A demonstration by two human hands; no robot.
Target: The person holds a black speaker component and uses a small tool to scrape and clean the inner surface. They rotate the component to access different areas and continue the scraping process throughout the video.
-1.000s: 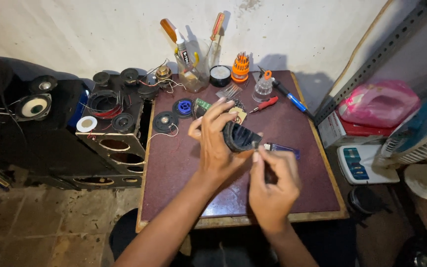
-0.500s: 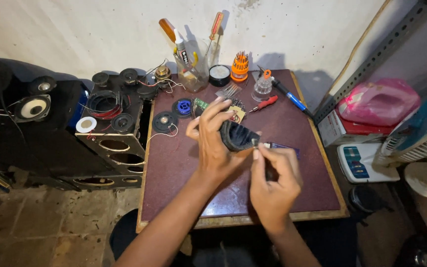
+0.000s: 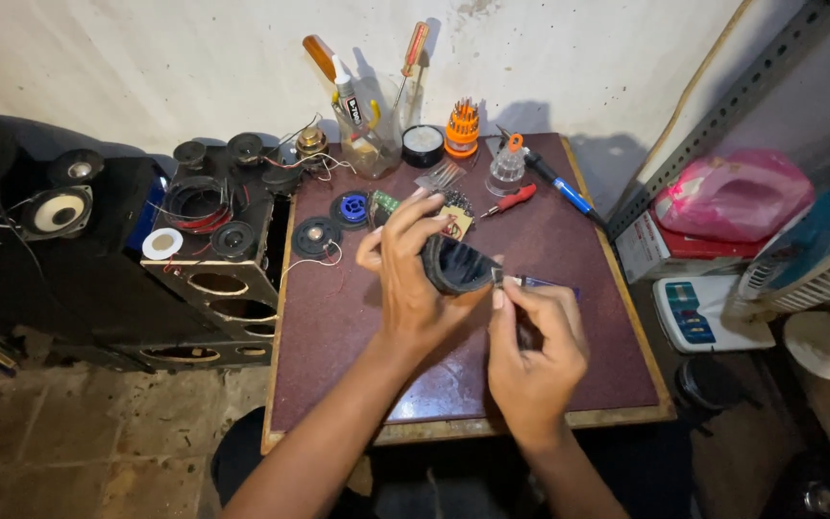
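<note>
**Small black speaker held over a crowded repair tabletop**

Biggest thing in view is the dark reddish tabletop [image 3: 338, 327], pushed up against a white wall. To its left sits a black speaker cabinet [image 3: 213, 288] with empty round cutouts and a handful of loose speaker drivers piled on top. Off to the right there's a pink plastic bag [image 3: 732, 197] on a box, plus part of a fan.

Over the middle of the tabletop, the left hand [image 3: 415, 274] has its fingers wrapped around a small black speaker [image 3: 455, 264], holding it up off the surface, tilted toward the right. The right hand [image 3: 535, 351] is just beside it, fingers pinched closed on something thin at the speaker's edge, too small to tell what it is. A dark tool handle seems to run down under that hand, not clear though.

Along the back edge: a clear jar [image 3: 372, 144] stuffed with screwdrivers, an orange screwdriver bit set [image 3: 461, 130], a blue-handled tool [image 3: 559, 187] and a small red screwdriver [image 3: 511, 200]. A flat round driver [image 3: 316, 235] and a blue spool [image 3: 352, 208] lie near the left side, well apart from the hands.
</note>
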